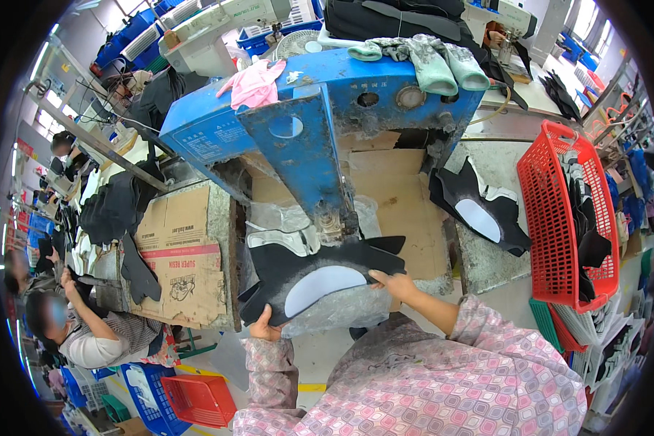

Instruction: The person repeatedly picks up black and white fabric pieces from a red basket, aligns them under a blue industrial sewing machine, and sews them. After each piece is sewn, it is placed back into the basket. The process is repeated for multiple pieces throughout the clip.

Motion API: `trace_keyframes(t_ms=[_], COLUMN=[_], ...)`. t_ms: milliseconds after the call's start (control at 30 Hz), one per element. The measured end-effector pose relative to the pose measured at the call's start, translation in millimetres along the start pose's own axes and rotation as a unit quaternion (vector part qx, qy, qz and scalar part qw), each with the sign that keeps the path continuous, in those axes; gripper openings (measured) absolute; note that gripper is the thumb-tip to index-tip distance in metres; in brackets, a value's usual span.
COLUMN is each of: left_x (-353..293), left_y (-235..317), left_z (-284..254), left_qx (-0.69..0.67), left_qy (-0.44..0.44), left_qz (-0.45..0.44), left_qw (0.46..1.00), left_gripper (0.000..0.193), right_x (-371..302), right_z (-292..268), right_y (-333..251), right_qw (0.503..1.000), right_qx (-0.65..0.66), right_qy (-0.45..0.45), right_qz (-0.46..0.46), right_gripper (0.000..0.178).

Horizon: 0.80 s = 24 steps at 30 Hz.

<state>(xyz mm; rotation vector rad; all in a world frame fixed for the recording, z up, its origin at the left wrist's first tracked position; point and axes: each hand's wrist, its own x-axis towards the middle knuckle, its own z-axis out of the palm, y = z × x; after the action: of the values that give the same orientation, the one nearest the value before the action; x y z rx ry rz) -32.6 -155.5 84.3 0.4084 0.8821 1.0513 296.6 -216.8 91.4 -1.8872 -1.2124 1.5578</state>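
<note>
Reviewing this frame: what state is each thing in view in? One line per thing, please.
Held black piece: spread out, white oval facing up
Left grip: closed on its left end
Right grip: closed on its right side
Blue machine: dusty; running or stopped, cannot tell
Pink cloth: crumpled atop the machine
Second black piece: lying on the right-hand table
Red basket: holding dark pieces

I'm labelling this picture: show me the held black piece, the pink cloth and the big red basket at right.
Held black piece (pixel 307 264): head view, dark area above the white patch.
Pink cloth (pixel 257 84): head view, crumpled middle.
Big red basket (pixel 548 211): head view, left wall.
</note>
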Motion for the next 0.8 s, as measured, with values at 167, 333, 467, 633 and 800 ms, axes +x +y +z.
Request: trace_keyframes(t_ms=[167,333,467,633,800], left_x=[5,5,6,12,11], left_y=[-7,-18,-21,-17,-25], left_z=[14,19,19,22,30], left_qx=[-0.045,0.017,-0.003,0.057,0.0], left_qy=[-0.001,0.03,-0.003,0.025,0.051], left_qz=[-0.049,-0.003,0.01,0.015,-0.011], left_qw=[0.998,0.999,1.0,0.998,0.999], left_gripper=[0.033,0.037,0.036,0.036,0.038], right_x=[2,-9,-10,9,11], right_z=[-5,-10,-20,-13,-23], right_y=[14,13,8,28,27], right_qw=[0.992,0.955,0.988,0.965,0.989], right_qx=[0.12,0.294,-0.012,0.246,0.065], right_qy=[0.021,0.035,0.025,0.076,0.136], right_qz=[0.015,0.011,0.154,-0.047,-0.012], right_gripper=[0.057,0.035,0.047,0.044,0.052])
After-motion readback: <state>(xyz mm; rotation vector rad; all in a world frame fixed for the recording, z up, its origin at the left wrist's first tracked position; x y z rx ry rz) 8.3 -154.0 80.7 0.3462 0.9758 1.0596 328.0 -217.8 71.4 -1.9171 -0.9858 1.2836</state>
